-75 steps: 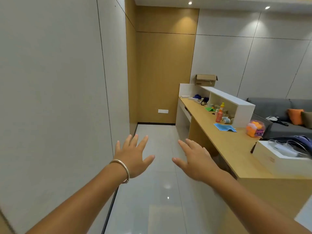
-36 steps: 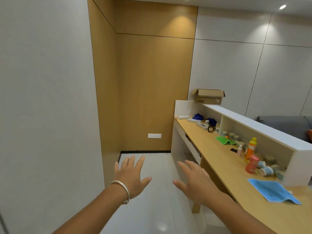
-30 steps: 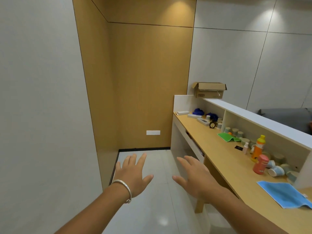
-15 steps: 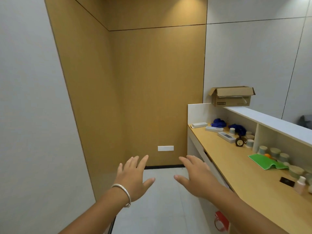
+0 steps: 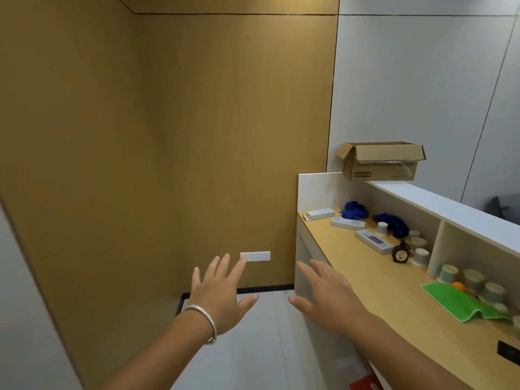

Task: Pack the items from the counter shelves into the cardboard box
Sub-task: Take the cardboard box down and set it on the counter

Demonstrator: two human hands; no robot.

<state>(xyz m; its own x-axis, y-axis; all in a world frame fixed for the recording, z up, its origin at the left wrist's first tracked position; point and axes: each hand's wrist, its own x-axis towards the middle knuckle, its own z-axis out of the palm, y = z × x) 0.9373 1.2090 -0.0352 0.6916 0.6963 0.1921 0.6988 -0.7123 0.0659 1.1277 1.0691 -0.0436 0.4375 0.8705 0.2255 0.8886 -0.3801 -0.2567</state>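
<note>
Brown corrugated cardboard box [image 5: 382, 161], flaps open, upright on the white top ledge at the counter's far end. Below on the wooden counter [image 5: 365, 277]: white flat boxes [image 5: 348, 223], blue cloth bundles [image 5: 354, 211], pale upturned cups [image 5: 420, 256], green cloth [image 5: 461, 304].

The counter [image 5: 365, 280] runs along the right side, its far end against the back wall. A raised shelf [image 5: 461, 209] stands along the counter's right edge, and the cardboard box [image 5: 380, 161] sits on top of the shelf at its far end. Three flat packets [image 5: 349, 223] lie in a row on the counter's far part, with bundled cloth [image 5: 355, 211] just behind them. A small clock [image 5: 400, 253] stands nearer, beside cups [image 5: 420, 256] in the shelf opening. A folded cloth [image 5: 455, 302] lies nearer still, before more cups. Both hands, left hand [image 5: 222, 296] and right hand [image 5: 327, 299], hover over the floor left of the counter.
</note>
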